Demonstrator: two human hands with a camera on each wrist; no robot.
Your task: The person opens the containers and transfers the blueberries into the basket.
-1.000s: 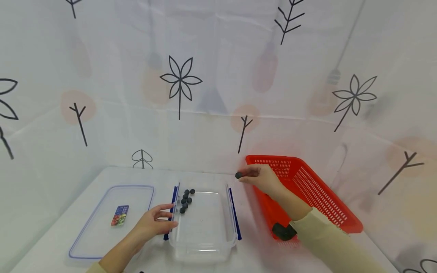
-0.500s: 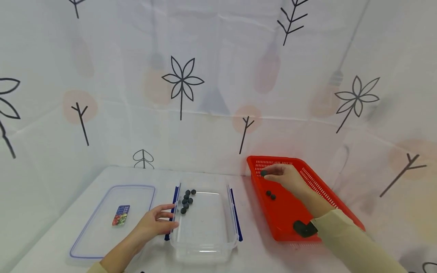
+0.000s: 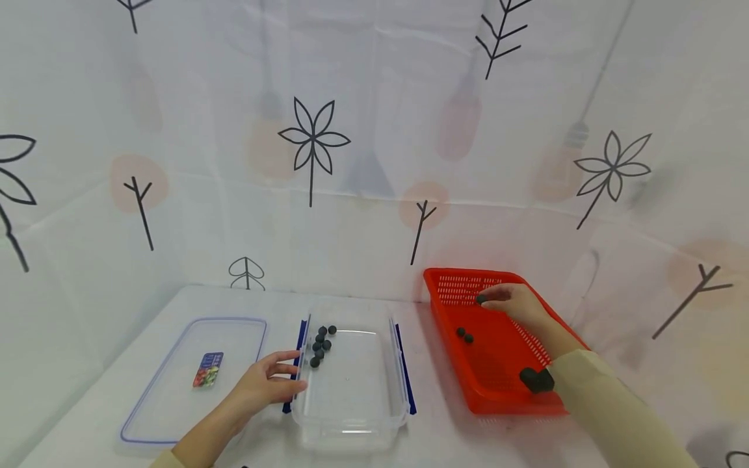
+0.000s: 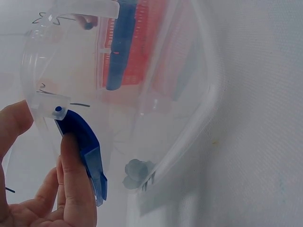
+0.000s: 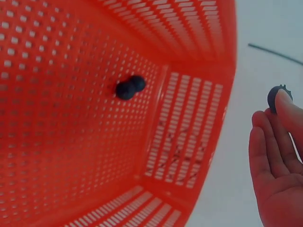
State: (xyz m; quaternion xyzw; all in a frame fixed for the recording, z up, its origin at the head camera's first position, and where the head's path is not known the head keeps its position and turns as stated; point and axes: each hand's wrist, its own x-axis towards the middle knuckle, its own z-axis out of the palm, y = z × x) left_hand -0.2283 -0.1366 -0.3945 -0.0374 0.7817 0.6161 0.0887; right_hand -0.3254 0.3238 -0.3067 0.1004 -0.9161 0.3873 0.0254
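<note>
My right hand [image 3: 517, 305] pinches a dark blueberry [image 3: 481, 299] between thumb and fingertips, over the far part of the red basket [image 3: 453, 361]. In the right wrist view, the pinched blueberry shows its small crown. Two more blueberries [image 5: 131, 87] lie on the basket floor. My left hand [image 3: 266, 383] holds the left side of a clear plastic container [image 3: 351, 416]. The left wrist view shows its thumb at the container's rim and its fingers against a hanging blue latch [image 4: 90, 156]. Several blueberries [image 3: 322, 344] lie along the left side inside the container.
A clear lid [image 3: 152, 403] with a blue edge lies on the white table [image 3: 88, 422] at left, bearing a colourful label [image 3: 207, 370]. Another blue latch [image 3: 405, 370] hangs on the container's right side. A patterned white curtain [image 3: 363, 227] stands behind.
My right hand has moved rightward from beside the basket's left rim to over its inside, still pinching the blueberry. The two blueberries in the basket have come into view. My left hand stays at the container.
</note>
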